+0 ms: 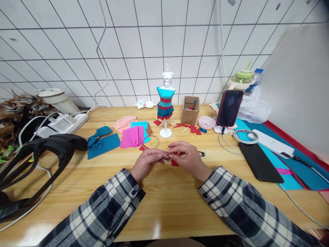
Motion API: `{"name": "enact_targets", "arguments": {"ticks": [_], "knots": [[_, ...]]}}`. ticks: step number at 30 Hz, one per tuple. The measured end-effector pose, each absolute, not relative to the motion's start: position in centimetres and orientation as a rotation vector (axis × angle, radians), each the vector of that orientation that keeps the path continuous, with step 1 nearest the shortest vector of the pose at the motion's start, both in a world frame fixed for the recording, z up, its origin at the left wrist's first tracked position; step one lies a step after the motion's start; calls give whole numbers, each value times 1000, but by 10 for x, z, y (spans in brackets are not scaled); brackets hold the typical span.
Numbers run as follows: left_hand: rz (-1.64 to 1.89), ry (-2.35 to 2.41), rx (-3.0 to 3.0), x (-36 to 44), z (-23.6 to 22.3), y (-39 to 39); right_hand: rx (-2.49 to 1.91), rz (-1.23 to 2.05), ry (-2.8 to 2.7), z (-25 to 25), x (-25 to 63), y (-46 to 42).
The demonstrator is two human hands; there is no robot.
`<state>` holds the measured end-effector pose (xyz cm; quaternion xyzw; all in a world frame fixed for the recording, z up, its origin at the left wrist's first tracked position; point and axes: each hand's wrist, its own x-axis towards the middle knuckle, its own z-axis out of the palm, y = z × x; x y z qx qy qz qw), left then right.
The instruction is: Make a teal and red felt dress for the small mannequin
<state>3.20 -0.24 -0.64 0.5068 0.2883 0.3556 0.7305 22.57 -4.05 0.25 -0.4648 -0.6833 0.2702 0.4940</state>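
My left hand [150,162] and my right hand [189,158] meet above the middle of the table, fingertips pinched together. Whatever lies between them is too small or too hidden to name. A red fabric scrap [174,162] shows just under my right fingers; I cannot tell whether they touch it. Beside my right hand, a dark looped handle [202,154] sticks out. A thin pink hoop [151,146] lies just beyond my left hand. Behind both hands stands a small white mannequin [167,78] upright on a round base, wearing a tiered dress [165,103] in turquoise, red and teal.
Teal cloth [104,147], magenta cloth [132,137] and peach cloth [125,122] lie left. A cardboard box [190,115], a pink bowl [207,122] and red scraps [193,129] stand behind right. A propped phone [229,108], black phone [260,163] and black headset frame [64,147] flank the space.
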Motion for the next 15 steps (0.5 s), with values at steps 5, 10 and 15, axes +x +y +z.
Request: {"name": "enact_targets", "arguments": {"ticks": [5, 10, 15], "knots": [[753, 610, 1285, 32, -5, -4, -1100, 1030, -1524, 5, 231, -38], [781, 700, 1928, 28, 2, 0, -1228, 1024, -1576, 4, 238, -33], [821, 586, 2904, 20, 16, 9, -1476, 1380, -1397, 1, 241, -31]]}}
